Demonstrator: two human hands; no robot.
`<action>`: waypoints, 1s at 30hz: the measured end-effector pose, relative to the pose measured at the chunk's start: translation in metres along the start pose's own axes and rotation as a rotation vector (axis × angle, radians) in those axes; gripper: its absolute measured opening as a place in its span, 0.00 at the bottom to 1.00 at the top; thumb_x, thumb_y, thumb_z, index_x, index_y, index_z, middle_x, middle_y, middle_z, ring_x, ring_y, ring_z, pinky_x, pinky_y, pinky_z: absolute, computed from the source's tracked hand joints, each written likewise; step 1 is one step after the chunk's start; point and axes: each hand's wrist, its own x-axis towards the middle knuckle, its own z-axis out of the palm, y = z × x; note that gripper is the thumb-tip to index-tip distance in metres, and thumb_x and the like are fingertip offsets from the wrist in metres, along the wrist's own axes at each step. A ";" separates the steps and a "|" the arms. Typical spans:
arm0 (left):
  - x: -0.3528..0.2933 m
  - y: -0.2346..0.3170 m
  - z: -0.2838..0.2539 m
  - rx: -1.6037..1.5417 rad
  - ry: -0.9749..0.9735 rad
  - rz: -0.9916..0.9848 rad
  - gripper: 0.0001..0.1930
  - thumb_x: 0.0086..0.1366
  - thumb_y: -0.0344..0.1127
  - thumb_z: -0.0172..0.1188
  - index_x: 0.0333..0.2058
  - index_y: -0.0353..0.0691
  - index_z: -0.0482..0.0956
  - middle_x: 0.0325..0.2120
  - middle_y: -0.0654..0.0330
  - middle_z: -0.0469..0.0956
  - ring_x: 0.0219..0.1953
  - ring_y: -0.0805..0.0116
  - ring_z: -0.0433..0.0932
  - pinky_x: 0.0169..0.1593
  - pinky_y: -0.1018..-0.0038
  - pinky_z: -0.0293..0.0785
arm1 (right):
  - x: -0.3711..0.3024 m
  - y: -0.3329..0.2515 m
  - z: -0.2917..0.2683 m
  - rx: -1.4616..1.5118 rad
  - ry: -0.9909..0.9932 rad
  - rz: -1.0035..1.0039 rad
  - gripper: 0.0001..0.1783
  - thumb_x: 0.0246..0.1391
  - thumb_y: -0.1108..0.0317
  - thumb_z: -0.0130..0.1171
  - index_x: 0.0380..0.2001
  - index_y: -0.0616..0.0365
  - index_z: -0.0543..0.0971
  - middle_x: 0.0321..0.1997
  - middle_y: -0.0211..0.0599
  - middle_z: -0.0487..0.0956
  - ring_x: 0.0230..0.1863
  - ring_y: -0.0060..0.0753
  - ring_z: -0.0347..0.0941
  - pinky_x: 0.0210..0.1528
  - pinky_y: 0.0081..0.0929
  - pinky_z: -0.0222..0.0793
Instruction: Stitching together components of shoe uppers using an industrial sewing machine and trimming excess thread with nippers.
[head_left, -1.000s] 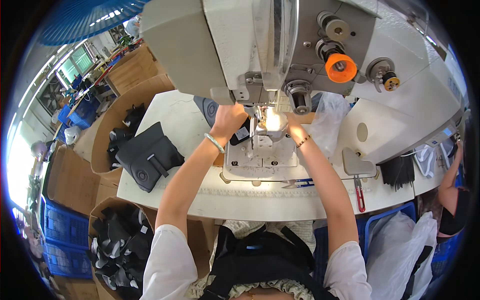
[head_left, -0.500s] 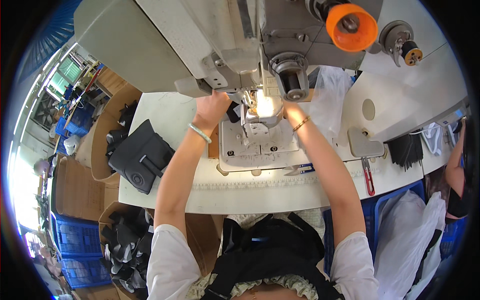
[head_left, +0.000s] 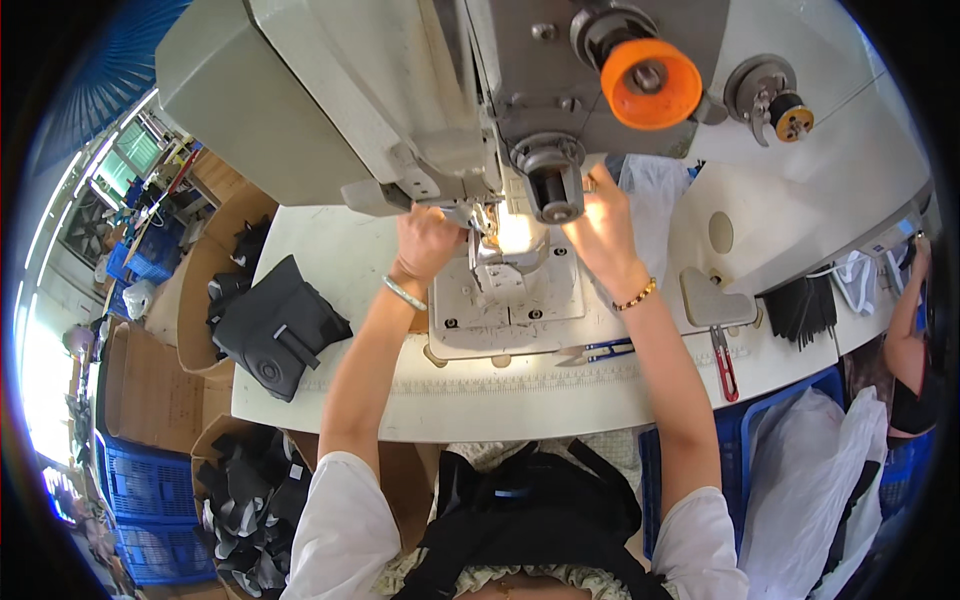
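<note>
A grey industrial sewing machine (head_left: 400, 95) fills the upper middle, its lamp lighting the needle area. My left hand (head_left: 428, 245) is closed, fingers curled in beside the presser foot (head_left: 505, 265); whatever is between its fingertips is hidden. On the other side of the needle, my right hand (head_left: 606, 232) has bent fingers, partly covered by the thread tension knob (head_left: 553, 190); what they hold, if anything, cannot be made out. A metal plate (head_left: 470, 338) lies beneath the presser foot, between my wrists.
At left on the white table (head_left: 400, 415) rests a black bag piece (head_left: 275, 330). Blue-handled snips (head_left: 608, 350) and red-handled snips (head_left: 724, 365) lie at right, near black strips (head_left: 803, 308). Boxes of dark pieces (head_left: 250, 490) and a blue crate (head_left: 745, 430) stand below. Another person's arm (head_left: 905, 320) shows far right.
My right hand has come up and out from behind the machine head, to the right of the needle. My left hand stays beside the presser foot. The whole view has shifted slightly.
</note>
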 end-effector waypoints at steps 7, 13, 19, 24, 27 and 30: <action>0.002 0.001 -0.008 0.085 0.136 0.013 0.15 0.38 0.31 0.63 0.31 0.43 0.80 0.32 0.62 0.77 0.35 0.59 0.77 0.44 0.62 0.71 | 0.005 -0.007 0.002 0.173 0.046 0.057 0.15 0.39 0.78 0.55 0.35 0.61 0.76 0.37 0.42 0.74 0.31 0.42 0.73 0.32 0.28 0.68; 0.015 0.011 -0.041 -0.011 0.068 0.010 0.09 0.42 0.28 0.63 0.26 0.39 0.78 0.31 0.60 0.77 0.26 0.60 0.76 0.38 0.66 0.71 | 0.004 -0.028 -0.007 0.194 0.058 -0.013 0.08 0.41 0.81 0.55 0.29 0.63 0.74 0.35 0.39 0.72 0.30 0.42 0.72 0.31 0.28 0.67; 0.017 0.016 -0.039 -0.439 -0.067 -0.275 0.06 0.44 0.23 0.54 0.25 0.31 0.74 0.22 0.47 0.72 0.29 0.42 0.69 0.35 0.56 0.65 | 0.001 -0.028 -0.014 0.155 -0.058 0.010 0.04 0.43 0.79 0.54 0.26 0.65 0.75 0.33 0.40 0.72 0.32 0.42 0.72 0.34 0.30 0.67; 0.016 0.013 -0.048 -0.222 0.072 -0.089 0.07 0.47 0.21 0.53 0.27 0.34 0.75 0.29 0.49 0.74 0.29 0.46 0.71 0.33 0.58 0.67 | 0.002 -0.036 -0.026 0.121 -0.167 0.080 0.06 0.44 0.78 0.55 0.29 0.63 0.76 0.35 0.39 0.73 0.36 0.40 0.72 0.38 0.29 0.69; 0.017 0.020 -0.060 -0.272 0.026 -0.184 0.08 0.47 0.20 0.53 0.28 0.36 0.76 0.28 0.52 0.73 0.27 0.49 0.72 0.31 0.60 0.68 | -0.012 -0.032 -0.015 0.050 -0.086 0.005 0.07 0.44 0.79 0.54 0.30 0.62 0.76 0.36 0.37 0.73 0.38 0.38 0.72 0.40 0.29 0.70; 0.013 0.024 -0.065 -0.353 -0.113 -0.254 0.18 0.42 0.20 0.55 0.37 0.35 0.75 0.29 0.53 0.72 0.35 0.51 0.70 0.39 0.61 0.68 | -0.013 -0.033 -0.014 0.020 -0.070 -0.005 0.09 0.41 0.80 0.54 0.30 0.60 0.76 0.36 0.37 0.73 0.38 0.38 0.72 0.40 0.29 0.70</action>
